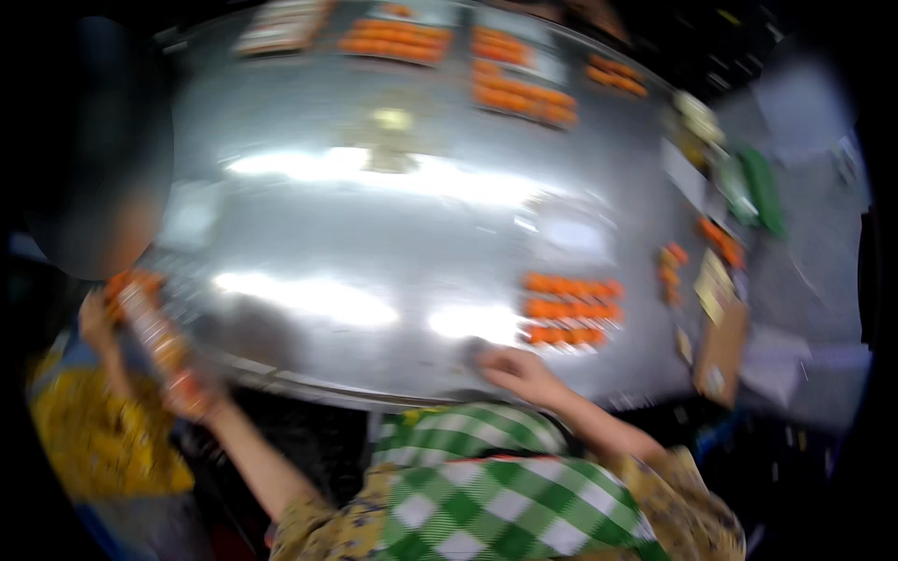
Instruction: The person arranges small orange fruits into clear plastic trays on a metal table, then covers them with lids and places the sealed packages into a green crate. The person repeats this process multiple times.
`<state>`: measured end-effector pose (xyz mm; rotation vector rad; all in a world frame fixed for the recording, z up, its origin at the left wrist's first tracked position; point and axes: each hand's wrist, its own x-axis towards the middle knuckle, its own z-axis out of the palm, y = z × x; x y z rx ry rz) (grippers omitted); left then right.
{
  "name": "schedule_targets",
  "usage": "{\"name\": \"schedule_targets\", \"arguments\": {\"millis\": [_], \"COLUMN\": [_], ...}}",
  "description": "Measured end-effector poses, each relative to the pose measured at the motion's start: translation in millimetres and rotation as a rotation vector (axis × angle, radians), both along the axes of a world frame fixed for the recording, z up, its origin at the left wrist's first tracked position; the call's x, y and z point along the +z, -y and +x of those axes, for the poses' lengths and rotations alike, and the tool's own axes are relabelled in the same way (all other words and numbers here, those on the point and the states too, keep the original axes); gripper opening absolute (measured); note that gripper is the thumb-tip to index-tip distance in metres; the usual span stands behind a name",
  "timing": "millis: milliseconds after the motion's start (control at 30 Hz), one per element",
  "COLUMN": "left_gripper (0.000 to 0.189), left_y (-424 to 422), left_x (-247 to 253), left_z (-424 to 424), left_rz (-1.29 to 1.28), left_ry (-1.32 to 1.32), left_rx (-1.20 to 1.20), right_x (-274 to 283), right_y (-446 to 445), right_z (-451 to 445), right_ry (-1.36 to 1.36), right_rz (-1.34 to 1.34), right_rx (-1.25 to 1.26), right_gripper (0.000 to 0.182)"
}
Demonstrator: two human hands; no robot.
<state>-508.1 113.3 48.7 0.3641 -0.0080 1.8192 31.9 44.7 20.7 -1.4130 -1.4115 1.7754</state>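
Observation:
My left hand [193, 401] is off the front left edge of the metal table [337, 231]. It grips a long clear pack [158, 336] with orange and pale contents; blur hides the detail. My right hand [519, 374] is low over the table's front edge, its fingers loosely curled, and I see nothing in it. Just beyond it are three rows of small round orange items [572, 308], apparently in clear packs. Another person's hand [98, 321] is by a cluster of orange items [133, 287] at the left.
Along the far side stand trays of orange items [396, 41], more trays [523, 91] and a pale stack [280, 26]. A clear plastic piece [572, 228] lies right of centre. The right edge holds a cardboard box [721, 350], a yellow card [714, 287] and a green bag [761, 189].

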Motion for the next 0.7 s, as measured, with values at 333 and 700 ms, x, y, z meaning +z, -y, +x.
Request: {"name": "schedule_targets", "arguments": {"millis": [333,700], "left_gripper": [0.055,0.048], "left_y": [4,-30], "left_x": [-62,-49], "left_z": [10,-26], "left_rz": [-0.377,-0.415], "left_ry": [-0.102,-0.076], "left_rx": [0.415,0.560], "right_x": [10,14], "right_y": [7,-22], "right_z": [11,3], "right_ry": [-0.009,0.017], "right_rz": [-0.358,-0.386], "right_rx": [-0.199,-0.234], "right_gripper": [0.025,0.025]}}
